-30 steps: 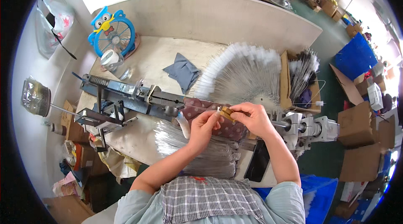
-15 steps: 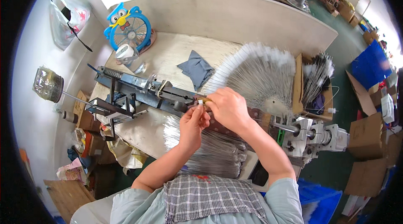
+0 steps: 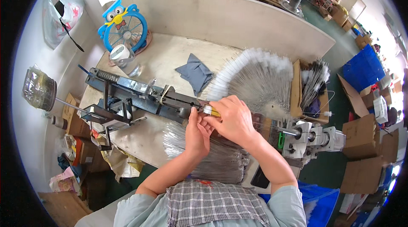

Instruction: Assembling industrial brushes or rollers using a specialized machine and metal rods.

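Held piece (image 3: 213,111), perhaps yellow; blue-rimmed fan (image 3: 126,35); checked apron (image 3: 216,201).

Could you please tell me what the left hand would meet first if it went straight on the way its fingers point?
The left hand points away from the body and would probably meet the metal rail first, though the depth between them is unclear.

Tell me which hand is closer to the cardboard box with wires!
Right. The right hand is left of the cardboard box; the left hand is farther left.
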`<state>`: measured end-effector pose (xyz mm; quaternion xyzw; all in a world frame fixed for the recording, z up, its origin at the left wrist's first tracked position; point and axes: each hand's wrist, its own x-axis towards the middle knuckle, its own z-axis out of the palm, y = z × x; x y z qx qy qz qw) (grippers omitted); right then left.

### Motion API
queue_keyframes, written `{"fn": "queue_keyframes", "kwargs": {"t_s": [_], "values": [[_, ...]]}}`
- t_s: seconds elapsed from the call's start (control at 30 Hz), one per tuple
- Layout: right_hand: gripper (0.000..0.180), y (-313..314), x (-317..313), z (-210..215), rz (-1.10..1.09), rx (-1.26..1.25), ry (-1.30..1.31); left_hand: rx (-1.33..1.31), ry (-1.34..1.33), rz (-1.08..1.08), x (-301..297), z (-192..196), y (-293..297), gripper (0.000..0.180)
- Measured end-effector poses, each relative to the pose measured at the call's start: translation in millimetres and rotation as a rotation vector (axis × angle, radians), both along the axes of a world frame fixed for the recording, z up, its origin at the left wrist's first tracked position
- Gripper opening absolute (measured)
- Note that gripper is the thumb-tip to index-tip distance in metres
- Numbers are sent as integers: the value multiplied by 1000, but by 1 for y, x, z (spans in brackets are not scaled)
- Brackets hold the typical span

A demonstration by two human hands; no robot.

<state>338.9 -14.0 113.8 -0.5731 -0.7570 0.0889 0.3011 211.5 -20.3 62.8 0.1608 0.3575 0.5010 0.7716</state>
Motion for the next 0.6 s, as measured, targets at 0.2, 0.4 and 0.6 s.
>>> {"fn": "queue_keyframes", "kwargs": {"t_s": [0.2,0.4,0.6], "values": [[24,0,-8,-9,-51,264,-99,114,-118,36,0,-13,-2,19],[21,-5,8,-14,6,344,-101,68,-39,157,11,-1,-3,9],[24,-11,26,-11,49,309,-82,87,-11,151,15,5,-3,7]]}}
